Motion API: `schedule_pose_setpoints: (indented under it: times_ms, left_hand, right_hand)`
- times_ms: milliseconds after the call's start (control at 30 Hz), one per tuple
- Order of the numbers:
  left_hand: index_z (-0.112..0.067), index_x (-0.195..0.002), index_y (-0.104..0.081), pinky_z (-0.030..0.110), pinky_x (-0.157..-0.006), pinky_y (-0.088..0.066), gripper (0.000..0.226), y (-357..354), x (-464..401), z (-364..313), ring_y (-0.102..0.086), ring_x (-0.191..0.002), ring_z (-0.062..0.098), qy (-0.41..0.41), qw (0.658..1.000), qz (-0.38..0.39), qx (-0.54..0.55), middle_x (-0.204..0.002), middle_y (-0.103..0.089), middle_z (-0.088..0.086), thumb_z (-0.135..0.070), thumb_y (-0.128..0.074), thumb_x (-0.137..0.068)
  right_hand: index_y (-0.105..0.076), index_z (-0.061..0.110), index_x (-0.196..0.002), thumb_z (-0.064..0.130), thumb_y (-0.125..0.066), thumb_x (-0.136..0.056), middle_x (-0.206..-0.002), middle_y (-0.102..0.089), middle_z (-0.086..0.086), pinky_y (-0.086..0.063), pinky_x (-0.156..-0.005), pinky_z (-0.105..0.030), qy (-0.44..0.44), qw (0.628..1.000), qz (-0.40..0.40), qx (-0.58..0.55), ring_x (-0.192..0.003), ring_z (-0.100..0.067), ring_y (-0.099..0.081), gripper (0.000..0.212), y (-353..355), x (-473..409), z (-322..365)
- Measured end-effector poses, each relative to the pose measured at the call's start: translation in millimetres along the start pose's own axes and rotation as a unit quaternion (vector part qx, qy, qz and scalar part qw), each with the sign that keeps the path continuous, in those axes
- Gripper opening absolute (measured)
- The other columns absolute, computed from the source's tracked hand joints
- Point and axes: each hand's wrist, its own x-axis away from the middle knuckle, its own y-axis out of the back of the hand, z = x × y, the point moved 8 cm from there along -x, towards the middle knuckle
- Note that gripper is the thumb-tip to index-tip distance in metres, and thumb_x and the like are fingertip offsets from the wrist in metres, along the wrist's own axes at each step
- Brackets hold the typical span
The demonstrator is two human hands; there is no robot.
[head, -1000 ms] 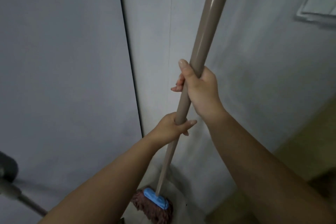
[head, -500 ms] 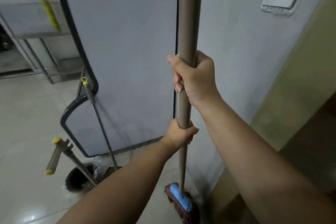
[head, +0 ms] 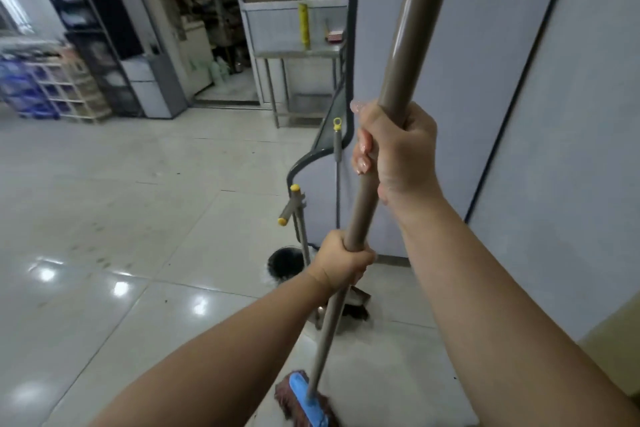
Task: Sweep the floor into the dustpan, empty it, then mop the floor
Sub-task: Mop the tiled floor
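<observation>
I hold a mop with a long brown handle [head: 405, 45] nearly upright in front of me. My right hand [head: 394, 149] grips the thick upper part of the handle. Lower down, my left hand [head: 341, 260] grips it where it narrows. The mop head [head: 308, 399], a blue plate over reddish-brown strands, sits on the tiled floor [head: 138, 218] at the bottom of the view. Behind the handle, a broom [head: 336, 166] and a dustpan [head: 294, 215] with yellow-tipped grey handles lean by a grey partition [head: 450, 80].
The partition runs along the right side. A metal table [head: 298, 55] stands behind its curved end. Shelves and crates [head: 59, 87] line the far left wall. A doorway [head: 214, 45] opens at the back. The pale glossy tiles spread wide to the left.
My view has swung left, away from the partition wall, and now takes in the room and the floor. Both hands keep their grip on the mop handle.
</observation>
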Motion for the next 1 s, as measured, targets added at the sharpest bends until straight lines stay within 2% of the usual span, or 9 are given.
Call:
schedule_pose_setpoints:
  times_ms: [167, 267, 367, 433, 533, 600, 733, 833, 1000]
  left_hand:
    - [-0.018, -0.036, -0.045, 0.017, -0.038, -0.036, 0.042, 111.2, 29.8, -7.3, -0.04, -0.029, 0.007, -0.013, 0.999, -0.037, -0.033, -0.032, -0.041, -0.006, 0.003, -0.061, -0.068]
    - [-0.015, -0.049, -0.047, 0.03, -0.053, -0.049, 0.039, 168.0, 44.3, 7.9, -0.051, -0.041, 0.011, 0.019, 0.993, -0.042, -0.11, -0.047, -0.051, 0.001, 0.006, -0.061, -0.078]
    - [-0.016, -0.069, -0.056, 0.03, -0.073, -0.05, 0.017, 218.6, 65.1, 53.3, -0.062, -0.073, 0.018, 0.081, 0.966, -0.03, -0.243, -0.076, -0.063, 0.005, -0.019, -0.067, -0.082]
    - [-0.019, -0.088, -0.059, 0.028, -0.079, -0.047, 0.017, 249.4, 82.6, 88.0, -0.059, -0.088, 0.018, 0.112, 0.942, -0.034, -0.316, -0.094, -0.065, 0.005, -0.034, -0.065, -0.083]
    - [-0.016, -0.1, -0.06, 0.034, -0.082, -0.048, 0.03, 294.1, 108.8, 117.8, -0.061, -0.093, 0.022, 0.127, 0.947, -0.126, -0.267, -0.098, -0.066, 0.007, -0.04, -0.063, -0.083]
    - [-0.015, -0.101, -0.061, 0.036, -0.083, -0.049, 0.032, 316.4, 119.8, 124.6, -0.062, -0.094, 0.022, 0.125, 0.948, -0.181, -0.232, -0.099, -0.067, 0.008, -0.04, -0.065, -0.081]
    - [-0.028, -0.09, -0.054, 0.021, -0.067, -0.045, 0.018, 343.5, 131.8, 104.6, -0.061, -0.087, 0.015, 0.096, 0.943, -0.271, -0.171, -0.096, -0.066, 0.001, -0.04, -0.063, -0.082]
    - [-0.031, -0.075, -0.049, 0.017, -0.056, -0.041, 0.017, 359.0, 138.2, 66.4, -0.053, -0.065, 0.005, 0.027, 0.924, -0.359, -0.126, -0.071, -0.057, -0.009, -0.029, -0.064, -0.081]
    - [-0.02, -0.058, -0.04, 0.009, -0.041, -0.031, 0.035, 370.0, 168.6, 12.6, -0.039, -0.042, -0.003, -0.073, 0.837, -0.539, -0.065, -0.052, -0.041, -0.009, 0.004, -0.058, -0.077]
  right_hand:
    - [-0.051, 0.021, -0.05, 0.01, -0.061, -0.077, -0.04, -0.045, 0.006, -0.038, -0.038, -0.017, -0.01, 0.995, 0.09, -0.036, -0.031, -0.009, -0.042, 0.031, -106.7, 0.2, -16.5]
    - [-0.054, 0.018, -0.061, 0.013, -0.061, -0.08, -0.043, -0.051, 0.006, -0.041, -0.039, -0.017, -0.001, 0.989, 0.109, -0.099, -0.035, -0.007, -0.046, 0.022, -156.3, -3.8, -13.0]
    - [-0.06, 0.022, -0.053, 0.017, -0.064, -0.08, -0.043, -0.052, 0.006, -0.042, -0.039, -0.017, -0.004, 0.989, 0.101, -0.109, -0.035, -0.007, -0.047, 0.028, -189.8, -2.0, -28.1]
    - [-0.06, 0.023, -0.053, 0.018, -0.066, -0.08, -0.042, -0.051, 0.006, -0.043, -0.04, -0.017, -0.009, 0.994, 0.082, -0.066, -0.035, -0.006, -0.047, 0.028, -204.9, 8.2, -59.5]
    - [-0.051, 0.02, -0.064, 0.021, -0.073, -0.078, -0.042, -0.051, 0.008, -0.046, -0.048, -0.017, -0.048, 0.995, 0.084, 0.036, -0.038, -0.004, -0.048, 0.026, -237.2, 38.6, -124.6]
    - [-0.048, 0.017, -0.065, 0.03, -0.077, -0.071, -0.043, -0.05, 0.011, -0.045, -0.05, -0.014, -0.065, 0.994, 0.083, 0.037, -0.041, -0.002, -0.048, 0.032, -260.3, 48.2, -151.7]
    - [-0.047, 0.021, -0.067, 0.038, -0.075, -0.069, -0.044, -0.049, 0.013, -0.043, -0.048, -0.011, -0.074, 0.987, 0.13, 0.055, -0.041, 0.001, -0.046, 0.032, -309.4, 37.6, -162.5]
    - [-0.047, 0.025, -0.07, 0.031, -0.073, -0.078, -0.049, -0.049, 0.016, -0.045, -0.051, -0.011, -0.057, 0.985, 0.153, 0.051, -0.046, 0.002, -0.047, 0.028, -330.4, 38.2, -172.6]
    - [-0.041, 0.028, -0.075, 0.03, -0.07, -0.082, -0.064, -0.044, 0.004, -0.046, -0.059, -0.021, -0.011, 0.96, 0.268, 0.078, -0.06, -0.013, -0.046, 0.03, -362.3, 52.6, -167.4]
